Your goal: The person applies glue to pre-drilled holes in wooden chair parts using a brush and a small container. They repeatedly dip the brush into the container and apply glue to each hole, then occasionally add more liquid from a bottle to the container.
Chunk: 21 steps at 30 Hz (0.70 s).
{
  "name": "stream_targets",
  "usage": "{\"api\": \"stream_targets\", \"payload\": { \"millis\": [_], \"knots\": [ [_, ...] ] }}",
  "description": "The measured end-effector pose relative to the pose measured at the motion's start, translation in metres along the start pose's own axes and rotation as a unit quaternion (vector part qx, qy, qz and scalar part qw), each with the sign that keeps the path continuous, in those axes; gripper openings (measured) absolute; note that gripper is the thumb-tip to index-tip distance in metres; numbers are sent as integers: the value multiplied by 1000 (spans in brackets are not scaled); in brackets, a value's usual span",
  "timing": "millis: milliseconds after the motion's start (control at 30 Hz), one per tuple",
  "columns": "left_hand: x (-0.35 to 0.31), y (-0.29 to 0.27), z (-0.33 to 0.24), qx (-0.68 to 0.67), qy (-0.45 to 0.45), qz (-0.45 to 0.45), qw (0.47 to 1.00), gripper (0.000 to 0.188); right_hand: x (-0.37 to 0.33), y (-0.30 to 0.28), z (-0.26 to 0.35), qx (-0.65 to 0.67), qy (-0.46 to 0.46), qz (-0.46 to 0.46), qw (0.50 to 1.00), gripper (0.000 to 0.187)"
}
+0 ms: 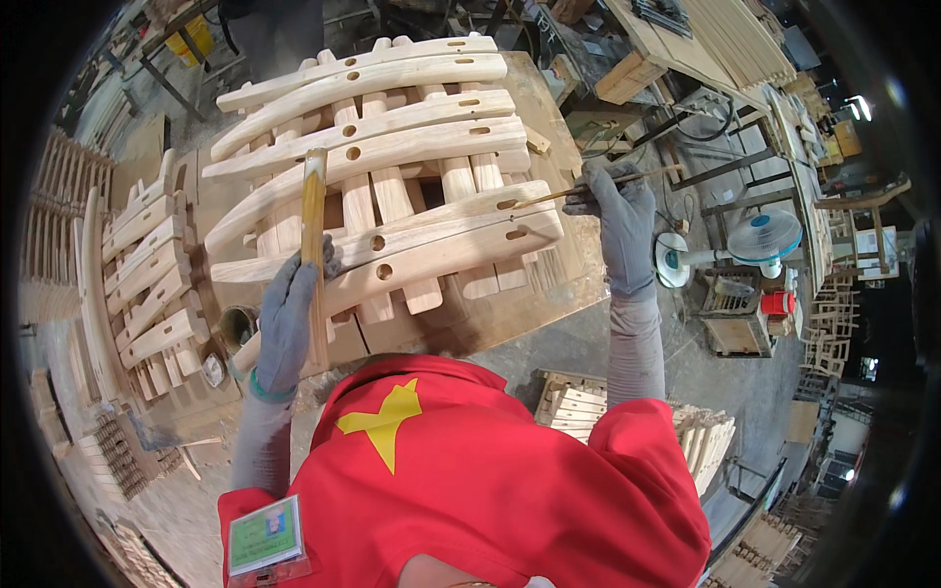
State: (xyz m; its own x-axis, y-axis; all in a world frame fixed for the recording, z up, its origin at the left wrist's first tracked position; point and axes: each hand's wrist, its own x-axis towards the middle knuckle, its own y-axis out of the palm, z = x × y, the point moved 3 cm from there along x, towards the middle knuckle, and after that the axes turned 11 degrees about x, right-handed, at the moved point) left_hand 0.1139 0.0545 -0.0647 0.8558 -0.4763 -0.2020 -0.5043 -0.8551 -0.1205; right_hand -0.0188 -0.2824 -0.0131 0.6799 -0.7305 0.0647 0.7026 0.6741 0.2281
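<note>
My left hand (286,318), in a grey glove, is closed round a narrow wooden bar (313,201) with a yellowish-brown face. The bar stands up in front of several pale curved wooden pieces (431,71), which lie in rows across other wooden pieces. My right hand (623,227), also gloved, pinches a thin wooden stick (554,195). Its left tip meets the slot in a curved piece (461,211), or hovers just over it; I cannot tell which. Each curved piece shows a round hole towards one end and a slot towards the other.
The stack rests on a brown board (578,279). Left of it is a second pile of wooden parts (152,274), with a round container (238,326) near my left wrist. To the right stand a blue-and-white fan (765,235), a red container (778,303) and a workbench (730,54).
</note>
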Motion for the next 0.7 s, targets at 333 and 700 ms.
{"api": "stream_targets", "payload": {
  "millis": [333,700],
  "knots": [
    [2,-5,3,72,-28,5,997,36,15,-3,-25,-39,0,29,999,19],
    [5,-2,12,7,-12,5,1000,36,24,13,-21,-117,33,48,991,24]
  ]
}}
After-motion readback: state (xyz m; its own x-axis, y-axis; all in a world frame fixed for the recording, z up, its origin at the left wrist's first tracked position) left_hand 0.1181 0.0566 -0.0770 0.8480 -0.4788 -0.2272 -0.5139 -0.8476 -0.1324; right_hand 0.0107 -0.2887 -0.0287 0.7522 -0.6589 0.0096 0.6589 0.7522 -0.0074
